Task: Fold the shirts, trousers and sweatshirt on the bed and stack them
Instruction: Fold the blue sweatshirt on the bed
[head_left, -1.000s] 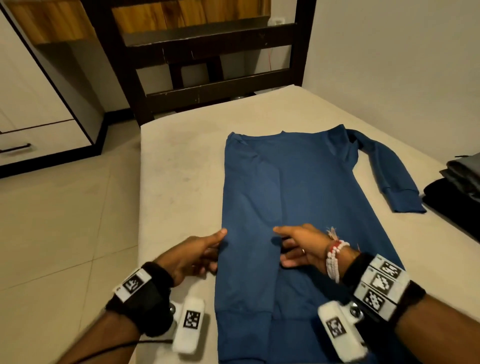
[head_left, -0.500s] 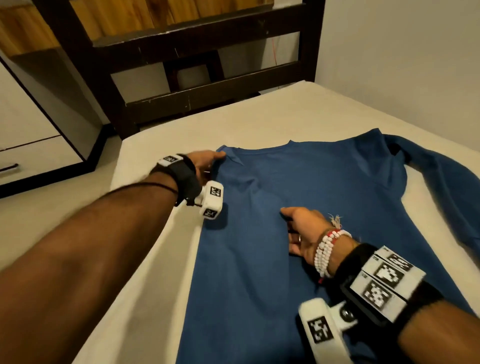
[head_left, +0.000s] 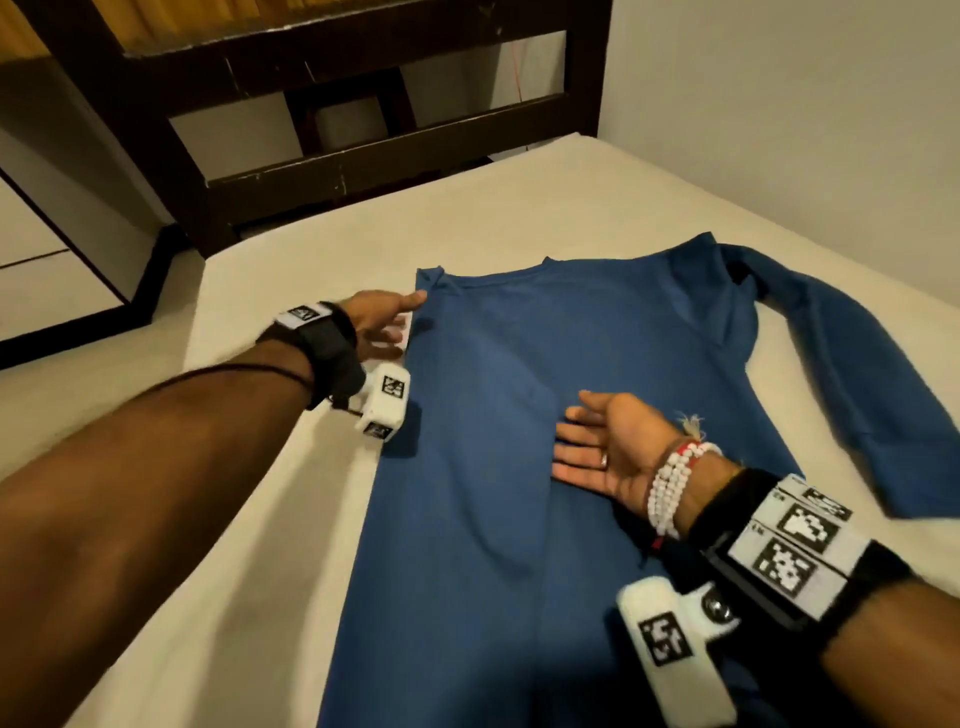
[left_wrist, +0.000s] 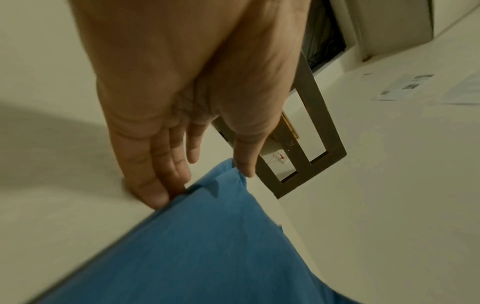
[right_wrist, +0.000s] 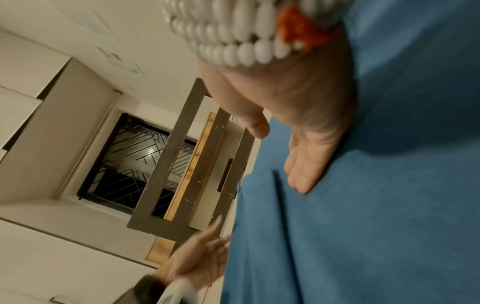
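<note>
Left hand (left_wrist: 192, 98) seen from the wrist, fingers (left_wrist: 153, 185) straight, tips on the bed (left_wrist: 64, 164) at the edge of the blue sweatshirt (left_wrist: 207, 246). Thumb touches a raised fold at the garment's corner. Dark bed frame (left_wrist: 322, 131) beyond; view blurred.

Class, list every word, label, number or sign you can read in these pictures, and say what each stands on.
No readable text anywhere.
Wrist-camera bands: square black-and-white coded markers, no letters or numbers.
Papers on the wall: print too small and blurred to read.
Blue sweatshirt: no label or logo showing.
</note>
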